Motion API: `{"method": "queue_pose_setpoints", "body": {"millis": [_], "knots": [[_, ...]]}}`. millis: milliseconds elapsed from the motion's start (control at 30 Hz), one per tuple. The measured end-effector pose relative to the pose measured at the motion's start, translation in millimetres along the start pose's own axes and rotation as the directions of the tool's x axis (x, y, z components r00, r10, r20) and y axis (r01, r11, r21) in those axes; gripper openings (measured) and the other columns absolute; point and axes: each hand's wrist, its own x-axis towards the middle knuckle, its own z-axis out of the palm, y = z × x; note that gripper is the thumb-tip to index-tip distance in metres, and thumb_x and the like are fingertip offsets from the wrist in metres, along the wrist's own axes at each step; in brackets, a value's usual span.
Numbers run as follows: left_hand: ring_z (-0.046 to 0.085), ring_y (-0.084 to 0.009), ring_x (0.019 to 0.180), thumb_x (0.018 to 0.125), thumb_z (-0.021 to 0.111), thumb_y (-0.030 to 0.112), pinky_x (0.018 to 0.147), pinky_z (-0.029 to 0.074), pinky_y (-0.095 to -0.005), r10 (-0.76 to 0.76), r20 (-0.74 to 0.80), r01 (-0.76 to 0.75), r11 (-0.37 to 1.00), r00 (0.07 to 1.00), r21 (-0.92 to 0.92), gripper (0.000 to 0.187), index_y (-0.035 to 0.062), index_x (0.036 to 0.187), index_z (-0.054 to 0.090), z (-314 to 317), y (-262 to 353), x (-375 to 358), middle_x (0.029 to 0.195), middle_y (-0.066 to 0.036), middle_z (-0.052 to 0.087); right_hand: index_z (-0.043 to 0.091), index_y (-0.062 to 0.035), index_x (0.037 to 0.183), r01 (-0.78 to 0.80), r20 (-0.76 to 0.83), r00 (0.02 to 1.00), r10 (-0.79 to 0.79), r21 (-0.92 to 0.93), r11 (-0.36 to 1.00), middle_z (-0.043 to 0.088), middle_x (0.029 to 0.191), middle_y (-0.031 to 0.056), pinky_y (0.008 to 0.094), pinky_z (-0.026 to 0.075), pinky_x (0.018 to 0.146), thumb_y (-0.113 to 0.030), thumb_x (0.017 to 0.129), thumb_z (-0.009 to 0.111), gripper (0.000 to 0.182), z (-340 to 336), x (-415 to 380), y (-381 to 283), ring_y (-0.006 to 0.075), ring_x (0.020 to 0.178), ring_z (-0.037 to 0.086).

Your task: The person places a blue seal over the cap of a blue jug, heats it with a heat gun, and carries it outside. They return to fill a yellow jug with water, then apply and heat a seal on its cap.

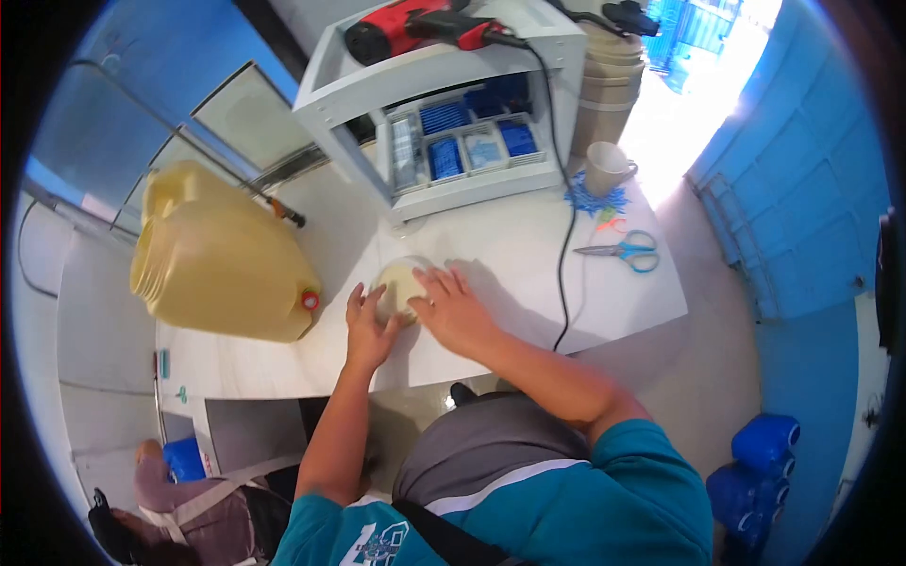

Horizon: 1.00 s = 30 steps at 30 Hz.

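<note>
A round, pale yellowish disc-like object (398, 283) with a whitish rim lies on the white table (491, 245). My left hand (369, 325) is at its lower left edge, thumb and fingers apart. Over its right side rests my right hand (455, 309), with the fingers spread and pointing up and left. Neither hand is closed around anything. Part of the disc is hidden under the fingers.
A yellow jerrycan (222, 255) with a red cap stands at the left. Behind the disc is a white shelf (481, 203) with blue packets and a red-black heat gun (415, 28). A black cable, scissors (634, 251) and a mug (606, 168) are at the right. Another person sits lower left.
</note>
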Motion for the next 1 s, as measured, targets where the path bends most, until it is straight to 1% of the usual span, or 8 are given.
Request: {"method": "queue_pose_setpoints", "body": {"millis": [200,400,467,533,600,633,800,1000], "knots": [[0.041,-0.0488,0.134,0.069,0.087,0.029,0.110,0.040,-0.0510,-0.015,0.033,0.011,0.995,0.999,0.103,0.073,0.0087,0.132,0.057,13,30,-5,0.151,-0.031,0.034,0.065,-0.0098,0.111,0.134,-0.172,0.983,-0.070,0.395,0.909,0.055,0.135,0.0160,0.0482,0.046,0.102,-0.012,0.084,0.071,0.028,-107,-33,4,0.0357,0.123,0.055],[0.041,-0.0451,0.136,0.069,0.088,0.030,0.110,0.040,-0.0481,-0.037,0.113,0.028,0.997,0.993,0.075,0.071,0.0084,0.129,0.057,32,66,-3,0.152,-0.031,0.034,0.063,-0.0041,0.097,0.000,-0.564,0.747,0.353,0.531,0.847,0.067,0.098,0.0115,0.0353,0.053,0.074,-0.003,0.090,0.066,0.008,-164,-76,70,0.0261,0.083,0.066],[0.044,-0.0444,0.132,0.067,0.089,0.030,0.109,0.042,-0.0478,0.014,0.133,-0.021,0.998,0.991,0.051,0.074,0.0071,0.130,0.058,42,79,-1,0.151,-0.031,0.036,0.063,-0.0044,0.100,-0.223,-0.478,0.701,0.530,0.558,0.799,0.066,0.095,0.0117,0.0335,0.052,0.070,-0.007,0.093,0.065,0.008,-157,-87,102,0.0248,0.080,0.065],[0.044,-0.0441,0.132,0.067,0.089,0.030,0.109,0.042,-0.0476,0.054,0.125,-0.062,0.996,0.991,0.059,0.074,0.0069,0.130,0.058,53,93,1,0.151,-0.031,0.036,0.062,-0.0054,0.103,-0.309,-0.387,0.722,0.574,0.561,0.768,0.065,0.097,0.0121,0.0371,0.052,0.076,-0.007,0.092,0.064,0.011,-141,-98,126,0.0280,0.087,0.064],[0.045,-0.0439,0.132,0.067,0.089,0.031,0.108,0.042,-0.0475,0.095,0.119,-0.104,0.992,0.988,0.071,0.074,0.0067,0.130,0.058,60,104,4,0.151,-0.031,0.036,0.063,-0.0068,0.105,-0.289,-0.314,0.877,0.363,0.257,0.922,0.065,0.106,0.0120,0.0434,0.049,0.087,-0.007,0.089,0.065,0.016,-121,-111,139,0.0304,0.102,0.062],[0.044,-0.0436,0.132,0.067,0.089,0.031,0.108,0.042,-0.0475,0.094,0.122,-0.102,0.993,0.988,0.066,0.073,0.0070,0.130,0.058,63,110,5,0.151,-0.031,0.036,0.064,-0.0074,0.112,-0.378,-0.102,0.901,0.421,0.285,0.881,0.061,0.119,0.0125,0.0491,0.043,0.098,-0.009,0.087,0.065,0.025,-116,-114,137,0.0327,0.118,0.054],[0.042,-0.0432,0.134,0.068,0.089,0.034,0.110,0.040,-0.0481,0.070,0.130,-0.075,0.996,0.989,0.039,0.077,0.0057,0.131,0.057,64,130,3,0.150,-0.029,0.038,0.056,-0.0044,0.131,-0.272,0.028,0.962,0.271,0.108,0.956,0.048,0.141,0.0173,0.0520,0.034,0.111,-0.020,0.092,0.061,0.043,-77,-125,129,0.0384,0.136,0.039],[0.047,-0.0429,0.129,0.091,0.069,0.036,0.109,0.040,-0.0488,-0.083,-0.094,0.070,0.988,0.992,-0.141,0.056,0.0011,0.133,0.053,72,65,-13,0.142,-0.026,0.047,0.043,0.0021,0.144,-0.182,0.081,0.980,0.179,0.029,0.983,0.034,0.156,0.0216,0.0539,0.019,0.121,-0.025,0.092,0.058,0.060,-61,-133,131,0.0403,0.148,0.026]]}}
